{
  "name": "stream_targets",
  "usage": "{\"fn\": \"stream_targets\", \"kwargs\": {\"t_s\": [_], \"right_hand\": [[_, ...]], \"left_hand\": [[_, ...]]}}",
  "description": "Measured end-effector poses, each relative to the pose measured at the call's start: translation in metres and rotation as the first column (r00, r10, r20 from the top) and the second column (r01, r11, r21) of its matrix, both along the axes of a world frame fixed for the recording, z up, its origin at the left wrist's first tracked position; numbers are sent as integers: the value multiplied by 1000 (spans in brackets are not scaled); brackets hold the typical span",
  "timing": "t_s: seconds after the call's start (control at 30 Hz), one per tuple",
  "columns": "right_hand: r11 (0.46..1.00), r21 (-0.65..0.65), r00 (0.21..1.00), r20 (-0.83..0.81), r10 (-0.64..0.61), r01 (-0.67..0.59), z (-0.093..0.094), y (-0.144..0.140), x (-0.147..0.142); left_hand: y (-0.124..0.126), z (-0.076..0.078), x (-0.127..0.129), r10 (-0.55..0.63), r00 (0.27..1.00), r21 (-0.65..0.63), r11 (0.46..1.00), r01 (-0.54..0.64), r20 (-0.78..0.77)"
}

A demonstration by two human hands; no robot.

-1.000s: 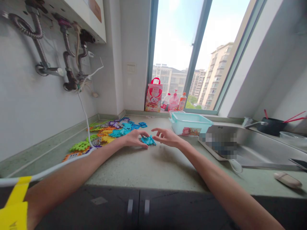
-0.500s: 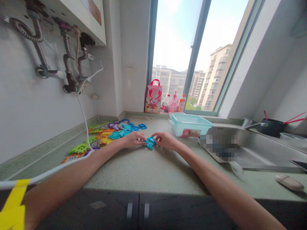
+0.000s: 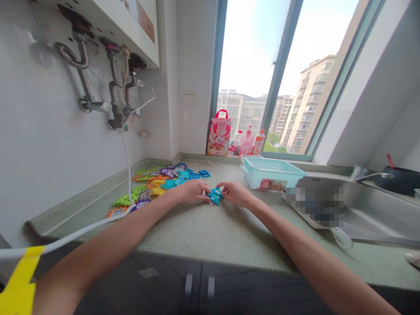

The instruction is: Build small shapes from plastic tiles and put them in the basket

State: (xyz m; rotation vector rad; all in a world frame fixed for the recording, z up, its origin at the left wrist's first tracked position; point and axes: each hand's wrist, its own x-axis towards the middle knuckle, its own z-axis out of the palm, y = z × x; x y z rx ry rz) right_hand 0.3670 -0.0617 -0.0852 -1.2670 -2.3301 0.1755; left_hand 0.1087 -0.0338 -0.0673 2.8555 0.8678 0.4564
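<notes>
Blue toy pieces (image 3: 215, 195) sit between my two hands on the speckled green countertop (image 3: 210, 227), a little in front of the window, but I will start with the bigger things around them. I see the countertop running wide from the left wall to the steel sink (image 3: 357, 205) on the right. A window (image 3: 282, 78) fills the back, with a red-and-white bag (image 3: 218, 133) and some small bottles (image 3: 248, 142) on its sill. A pale teal plastic bin (image 3: 273, 173) stands near the sink's left edge, well clear of my hands. To the left, a heap of coloured interlocking tiles (image 3: 157, 183) lies spread along the wall, with a white cable (image 3: 126, 162) hanging down across it. My left hand (image 3: 192, 191) rests on the counter with its fingers curled in, pinching the left side of the blue pieces. My right hand (image 3: 236, 194) mirrors it, fingers narrowed onto the right side. Both hands touch the same small blue cluster; I cannot tell whether it is one piece or several joined.
</notes>
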Motion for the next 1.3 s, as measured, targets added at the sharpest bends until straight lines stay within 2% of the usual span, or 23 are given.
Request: {"fn": "stream_targets", "kwargs": {"t_s": [0.1,0.2,0.27,0.33,0.37,0.43,0.53,0.67,0.77,0.93,1.1,1.2,1.3], "right_hand": [[1000,-1,1000,20,3,-3,0,1,6],[1000,-4,1000,-1,-18,18,-1,5,14],[999,-2,999,-10,-36,36,-2,8,19],[999,-2,999,-7,-40,40,-2,10,20],[999,-1,999,-2,-38,38,-2,10,21],[999,1,999,5,-34,34,-2,11,21],[999,1,999,6,-36,36,-3,11,23],[999,2,999,6,-38,38,-3,12,25],[1000,5,1000,3,-25,25,-3,12,25],[999,47,1000,1,-23,23,1,9,24],[991,133,997,-72,-24,33,6,6,22],[982,183,991,-134,-18,42,8,4,21],[975,223,987,-156,33,3,9,0,18]], "left_hand": [[6,23,-26,151,987,129,981,-143,-52],[13,38,-55,393,914,252,899,-358,-103],[19,39,-66,545,827,291,821,-491,-142],[24,33,-69,650,741,314,748,-585,-168],[26,29,-69,680,712,316,724,-613,-177],[30,21,-66,696,695,295,713,-637,-180],[36,16,-65,661,740,234,744,-626,-123],[40,17,-68,590,807,169,797,-579,-17],[38,19,-65,554,832,166,818,-550,29],[31,20,-55,469,874,238,841,-486,126],[20,24,-44,247,944,371,874,-314,217],[10,28,-36,145,969,465,856,-226,202],[3,29,-27,44,977,565,810,-157,208]]}}
